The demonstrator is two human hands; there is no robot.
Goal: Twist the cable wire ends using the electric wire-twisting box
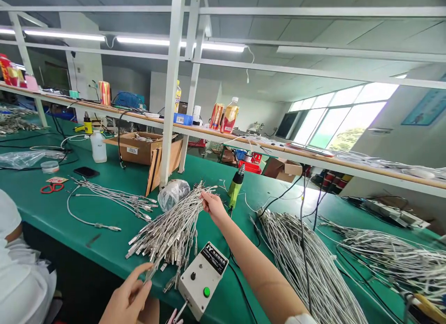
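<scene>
A heap of short grey cables point(174, 226) with clear-covered metal plugs lies on the green bench in front of me. My left hand point(127, 294) is closed, thumb and forefinger pinching a cable's plug end at the heap's near edge. At the far end of the heap, where the thin wire ends are, my right hand point(213, 207) is closed on a cable; its fingertips are partly hidden. Between my arms stands a pale control box point(201, 281) with a green button and a black knob. A metal shaft comes out of its near side.
A green heat gun point(237, 187) stands beyond my right hand. Long cable bundles point(306, 263) lie to the right, with black cords hanging down. Left are loose cables point(111, 196), red scissors point(52, 188), a phone point(86, 172) and a seated person's white sleeve point(24, 273). A shelf post point(170, 91) rises behind.
</scene>
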